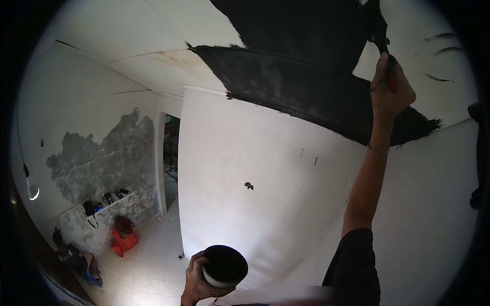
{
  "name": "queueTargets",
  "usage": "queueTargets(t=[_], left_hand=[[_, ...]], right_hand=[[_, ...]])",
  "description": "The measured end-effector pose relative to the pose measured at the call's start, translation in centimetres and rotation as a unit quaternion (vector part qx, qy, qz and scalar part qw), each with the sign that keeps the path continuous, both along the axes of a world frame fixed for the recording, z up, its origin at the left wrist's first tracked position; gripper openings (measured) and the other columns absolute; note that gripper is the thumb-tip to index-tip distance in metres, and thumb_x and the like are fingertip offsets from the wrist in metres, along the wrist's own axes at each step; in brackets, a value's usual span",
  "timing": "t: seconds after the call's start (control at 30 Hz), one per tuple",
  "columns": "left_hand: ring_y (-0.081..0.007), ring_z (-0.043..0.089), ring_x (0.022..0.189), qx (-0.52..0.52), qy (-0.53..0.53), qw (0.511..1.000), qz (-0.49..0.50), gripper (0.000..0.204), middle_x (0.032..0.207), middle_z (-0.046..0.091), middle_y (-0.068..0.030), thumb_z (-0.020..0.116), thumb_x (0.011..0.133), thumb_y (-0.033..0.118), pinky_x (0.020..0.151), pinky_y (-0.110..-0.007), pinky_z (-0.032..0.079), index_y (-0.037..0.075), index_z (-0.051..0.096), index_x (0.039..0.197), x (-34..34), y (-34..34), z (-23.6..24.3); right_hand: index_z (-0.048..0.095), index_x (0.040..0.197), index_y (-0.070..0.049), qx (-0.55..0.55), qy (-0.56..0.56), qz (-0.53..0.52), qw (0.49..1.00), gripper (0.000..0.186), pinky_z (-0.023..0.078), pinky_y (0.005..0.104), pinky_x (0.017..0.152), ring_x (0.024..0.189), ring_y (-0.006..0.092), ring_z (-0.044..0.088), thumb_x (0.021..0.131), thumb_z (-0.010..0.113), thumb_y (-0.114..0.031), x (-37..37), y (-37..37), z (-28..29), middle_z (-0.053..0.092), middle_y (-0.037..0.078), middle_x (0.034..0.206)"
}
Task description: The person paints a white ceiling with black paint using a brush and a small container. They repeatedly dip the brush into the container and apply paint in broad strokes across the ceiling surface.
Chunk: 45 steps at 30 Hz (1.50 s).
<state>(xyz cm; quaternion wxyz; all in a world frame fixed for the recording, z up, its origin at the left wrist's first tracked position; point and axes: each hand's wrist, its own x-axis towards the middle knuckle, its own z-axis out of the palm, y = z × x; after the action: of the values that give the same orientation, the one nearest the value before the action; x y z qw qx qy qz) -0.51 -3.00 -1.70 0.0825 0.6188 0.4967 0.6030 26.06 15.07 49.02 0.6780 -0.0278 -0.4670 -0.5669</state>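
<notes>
My right hand (pixel 390 94) reaches up at the upper right, closed around the handle of a paintbrush (pixel 378 40). The brush is coated dark, with a bit of red showing near the handle's lower end. Its head meets the white ceiling (pixel 418 58) at the edge of a broad area of black paint (pixel 291 76). Low in the middle, my left hand (pixel 196 283) grips a round paint pot (pixel 227 262) from its left side. The pot's inside looks black, and its outer wall is pale with dark smears; how full it is I cannot tell.
A white wall (pixel 240 137) stands ahead, with a doorway (pixel 171 153) to its left. A lit bulb (pixel 32 187) hangs at far left. Small devices sit on a shelf (pixel 109 205) above a red bag (pixel 124 242) on the tiled floor (pixel 148 270).
</notes>
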Motion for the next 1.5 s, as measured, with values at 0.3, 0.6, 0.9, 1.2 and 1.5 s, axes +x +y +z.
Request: queueTargets(t=[0.3,0.6,0.9,1.2,1.5], left_hand=[[-0.0386,0.065,0.117,-0.045,-0.040,0.998,-0.003,0.097,0.128,0.060,-0.0239,0.104,0.044,0.039,0.100,-0.048,0.053,0.009,0.048,0.117,0.4,0.1,-0.9],[-0.0443,0.065,0.116,-0.022,0.005,1.000,0.004,0.103,0.129,0.058,-0.0263,0.103,0.044,0.044,0.097,-0.051,0.057,0.009,0.047,0.122,0.2,-0.4,-0.9],[-0.0461,0.065,0.116,-0.039,-0.003,0.999,-0.012,0.107,0.129,0.057,-0.0279,0.104,0.045,0.046,0.095,-0.053,0.058,0.009,0.044,0.126,0.5,-0.4,-0.1],[-0.0390,0.064,0.120,-0.051,-0.012,0.999,-0.004,0.104,0.129,0.059,-0.0235,0.105,0.042,0.040,0.102,-0.048,0.053,0.010,0.046,0.123,0.0,-0.5,-1.0],[-0.0464,0.061,0.121,-0.037,-0.037,0.998,-0.019,0.105,0.132,0.057,-0.0273,0.104,0.044,0.047,0.097,-0.056,0.056,0.014,0.045,0.124,-0.7,-0.1,-1.1]], right_hand=[[0.061,0.071,-0.004,-0.134,-0.008,-0.103,0.986,0.035,0.041,0.0301,0.046,0.043,0.0180,0.054,0.100,0.069,-0.021,1.7,0.6,-1.8,0.055,0.009,0.055],[0.060,0.068,-0.003,-0.200,-0.013,-0.133,0.971,0.038,0.042,0.0342,0.047,0.042,0.0245,0.053,0.100,0.068,-0.023,2.3,0.9,-2.8,0.054,0.010,0.052],[0.070,0.076,0.000,-0.082,-0.005,-0.021,0.996,0.029,0.044,0.0305,0.049,0.045,0.0163,0.053,0.097,0.073,-0.021,-0.6,-4.5,0.9,0.059,0.011,0.057],[0.065,0.069,-0.005,0.021,0.030,-0.202,0.979,0.037,0.045,0.0299,0.046,0.042,0.0163,0.054,0.096,0.072,-0.030,-4.7,-6.0,2.7,0.056,0.006,0.051],[0.076,0.076,-0.008,0.120,0.014,-0.094,0.988,0.031,0.048,0.0244,0.046,0.047,0.0115,0.065,0.094,0.076,-0.032,-3.6,-6.6,5.2,0.066,0.002,0.055]])
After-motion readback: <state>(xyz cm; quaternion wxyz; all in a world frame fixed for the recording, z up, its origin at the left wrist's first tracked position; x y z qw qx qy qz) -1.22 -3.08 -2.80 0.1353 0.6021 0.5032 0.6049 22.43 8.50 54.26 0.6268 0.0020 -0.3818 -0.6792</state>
